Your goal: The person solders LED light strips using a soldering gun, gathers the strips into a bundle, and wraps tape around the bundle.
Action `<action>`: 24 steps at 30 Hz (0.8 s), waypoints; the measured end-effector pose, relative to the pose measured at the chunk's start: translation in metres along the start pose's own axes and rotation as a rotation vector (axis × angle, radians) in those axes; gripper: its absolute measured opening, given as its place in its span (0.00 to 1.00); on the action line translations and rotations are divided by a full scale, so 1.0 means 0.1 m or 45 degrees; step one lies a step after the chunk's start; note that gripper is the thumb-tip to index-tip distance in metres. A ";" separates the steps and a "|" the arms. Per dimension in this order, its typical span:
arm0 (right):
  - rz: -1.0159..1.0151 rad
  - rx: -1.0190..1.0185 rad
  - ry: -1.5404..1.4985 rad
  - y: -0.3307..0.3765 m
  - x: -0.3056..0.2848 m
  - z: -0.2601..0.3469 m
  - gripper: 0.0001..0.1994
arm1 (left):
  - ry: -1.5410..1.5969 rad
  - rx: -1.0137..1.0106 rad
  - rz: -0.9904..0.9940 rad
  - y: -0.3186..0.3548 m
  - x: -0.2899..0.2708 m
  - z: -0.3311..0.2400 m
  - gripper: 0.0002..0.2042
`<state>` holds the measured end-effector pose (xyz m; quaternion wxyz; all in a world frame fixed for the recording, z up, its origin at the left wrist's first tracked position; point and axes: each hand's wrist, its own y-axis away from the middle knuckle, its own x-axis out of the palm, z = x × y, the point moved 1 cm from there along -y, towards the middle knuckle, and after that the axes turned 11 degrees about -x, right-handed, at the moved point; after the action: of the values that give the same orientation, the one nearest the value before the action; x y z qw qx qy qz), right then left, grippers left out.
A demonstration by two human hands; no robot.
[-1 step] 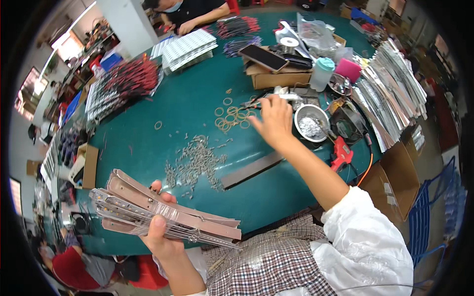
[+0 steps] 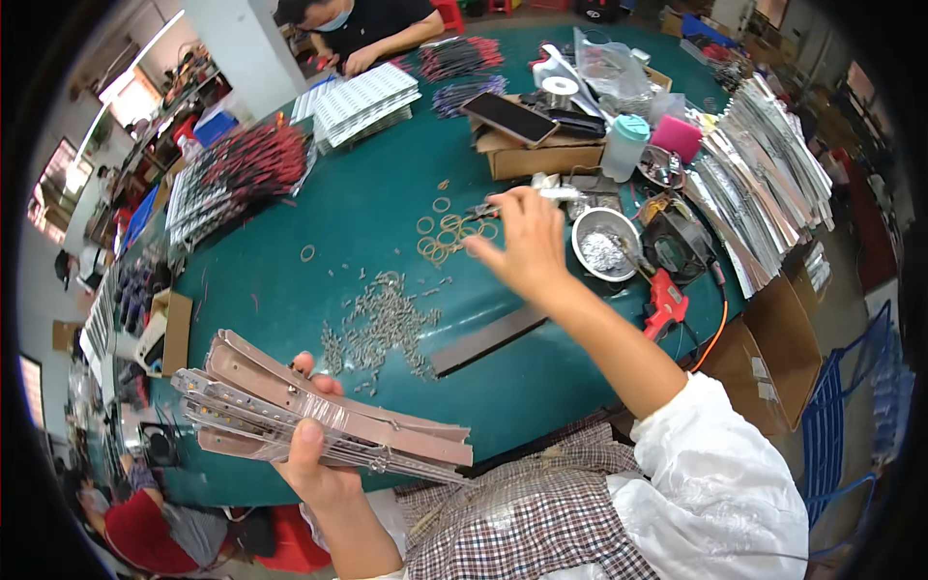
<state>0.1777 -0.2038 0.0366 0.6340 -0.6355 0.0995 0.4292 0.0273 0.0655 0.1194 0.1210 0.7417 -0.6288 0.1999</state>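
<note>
My left hand (image 2: 319,469) grips a bundle of LED light strips (image 2: 329,411), long flat bars with pinkish-brown backs and clear film round the middle. The bundle lies slanted over the table's near edge. My right hand (image 2: 530,242) hovers over the table, thumb spread away from the fingers, with nothing visible in it. Loose tan rubber bands (image 2: 448,237) lie just left of its thumb. Pliers (image 2: 480,210) show partly beyond its fingertips. Between my hands are a pile of small grey screws (image 2: 387,324) and a dark flat bar (image 2: 488,338).
A white bowl of silvery bits (image 2: 604,246), a red glue gun (image 2: 667,304) and a lidded bottle (image 2: 626,145) stand right. A phone (image 2: 510,117) rests on a cardboard box. Strip stacks (image 2: 764,179) line the right edge; red-wired bundles (image 2: 242,169) lie far left. A co-worker (image 2: 362,34) sits opposite.
My right hand has shifted slightly left and nearer, its thumb closer to the rubber bands. My left hand keeps the bundle in about the same place.
</note>
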 end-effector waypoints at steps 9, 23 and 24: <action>0.101 -0.246 -0.790 0.19 -1.20 0.94 0.51 | 0.085 0.187 0.005 -0.18 1.19 0.08 0.36; -0.493 0.032 0.600 -0.26 -3.38 -2.27 0.38 | -0.298 -0.216 0.327 -0.19 1.63 0.39 0.40; -0.487 0.137 0.791 -0.35 -3.58 -2.58 0.37 | -0.295 -0.210 0.330 -0.20 1.59 0.42 0.40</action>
<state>0.0907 -0.5772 0.2576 0.6749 -0.7083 0.1892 0.0837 0.0733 -0.0896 0.1549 0.0815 0.6601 -0.7430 0.0747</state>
